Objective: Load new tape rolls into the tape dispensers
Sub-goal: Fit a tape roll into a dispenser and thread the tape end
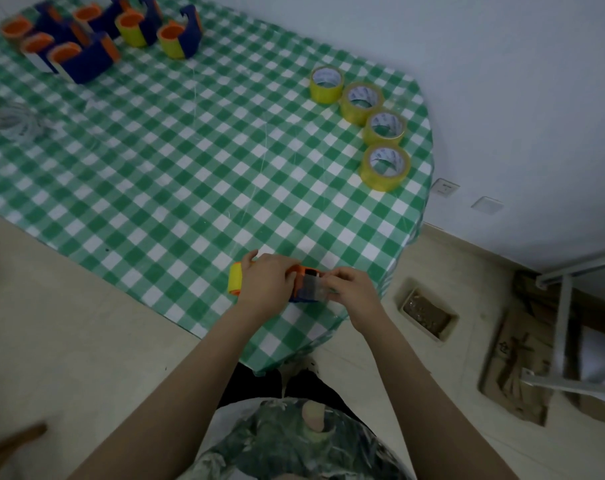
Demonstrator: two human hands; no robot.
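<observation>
Item in hand: one dispenser (303, 271), orange and blue, at the near edge of the table (190, 188). I cannot tell whether it rests on the green-check cloth or is held just clear of it. A yellow roll (234, 280) sits in its left end.

Left hand (264, 282): fingers are curled over the top of the dispenser body, gripping it, with the roll showing past the knuckles.

Right hand (353, 285): fingertips are pressed together in a pinch on a clear strip (311, 287) of tape lying across the dispenser's right end. The two hands are close together, with the dispenser between them.

Stock: four spare rolls (361, 102), yellow, lie flat with cores up in a curved line near the table's right edge. Each one is touching or just beside the next. They are well apart from the hands.

Far left corner: I note a cluster of far dispensers (86, 60), blue with orange hubs. The two at the right of the cluster carry yellow tape. The tape on the others is pale and too blurred for me to grade.

Left edge: a crumpled clear wad (14, 121) lies on the cloth.

Floor, right of the table: a shallow tray (427, 313) with brown contents. Two plates (444, 187) are set low on the wall.
</observation>
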